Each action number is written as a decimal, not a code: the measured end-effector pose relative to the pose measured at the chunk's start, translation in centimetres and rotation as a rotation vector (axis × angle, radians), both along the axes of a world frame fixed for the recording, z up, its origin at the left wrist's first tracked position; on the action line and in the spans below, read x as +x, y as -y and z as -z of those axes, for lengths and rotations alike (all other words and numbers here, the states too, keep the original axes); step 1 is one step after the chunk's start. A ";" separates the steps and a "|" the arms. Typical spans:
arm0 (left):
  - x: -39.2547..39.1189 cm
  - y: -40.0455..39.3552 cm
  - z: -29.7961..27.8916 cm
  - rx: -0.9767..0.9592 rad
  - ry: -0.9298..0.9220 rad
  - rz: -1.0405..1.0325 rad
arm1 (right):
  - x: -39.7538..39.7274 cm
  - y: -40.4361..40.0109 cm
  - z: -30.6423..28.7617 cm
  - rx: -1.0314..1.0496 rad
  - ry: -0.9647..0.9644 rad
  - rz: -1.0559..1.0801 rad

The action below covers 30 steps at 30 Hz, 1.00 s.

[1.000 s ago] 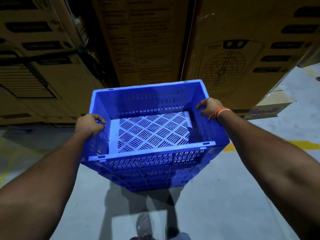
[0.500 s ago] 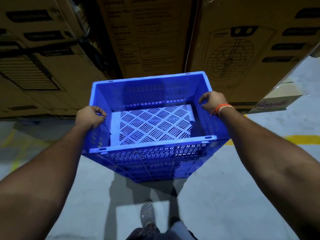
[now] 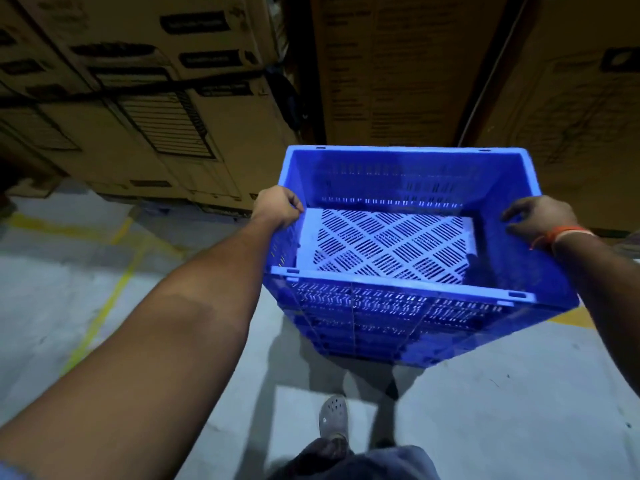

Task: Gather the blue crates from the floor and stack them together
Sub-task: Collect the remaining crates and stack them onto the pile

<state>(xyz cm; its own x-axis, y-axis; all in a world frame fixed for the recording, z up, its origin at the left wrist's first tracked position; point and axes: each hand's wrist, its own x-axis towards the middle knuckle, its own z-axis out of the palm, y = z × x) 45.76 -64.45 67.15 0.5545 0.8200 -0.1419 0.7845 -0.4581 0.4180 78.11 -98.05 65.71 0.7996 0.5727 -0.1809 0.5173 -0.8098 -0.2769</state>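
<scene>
The floor is pale grey concrete, scuffed and speckled, with thin yellow lines painted across its left side — one runs toward the boxes, another crosses it farther back — and a broader yellow band showing at the right. Tall brown cardboard boxes printed with black panels stand directly on it along the far edge, packed side by side with a dark gap between two of them. Nearer, a grey perforated clog is planted on the concrete — a shadow spreads across the floor just beyond it.
</scene>
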 end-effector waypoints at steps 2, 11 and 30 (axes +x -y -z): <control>-0.1 0.0 0.0 0.012 -0.001 0.011 | -0.3 0.1 -0.2 -0.002 -0.005 -0.003; -0.2 0.0 0.5 0.007 0.022 0.034 | -1.6 1.1 -0.6 -0.028 0.004 0.032; -0.5 -0.5 1.4 0.023 -0.021 0.084 | -2.1 0.3 -1.1 0.033 -0.016 0.132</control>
<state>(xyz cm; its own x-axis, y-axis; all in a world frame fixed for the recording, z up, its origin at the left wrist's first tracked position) 45.24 -63.97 65.72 0.6189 0.7737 -0.1354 0.7510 -0.5324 0.3905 75.99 -98.32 66.81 0.8654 0.4685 -0.1776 0.4021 -0.8609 -0.3118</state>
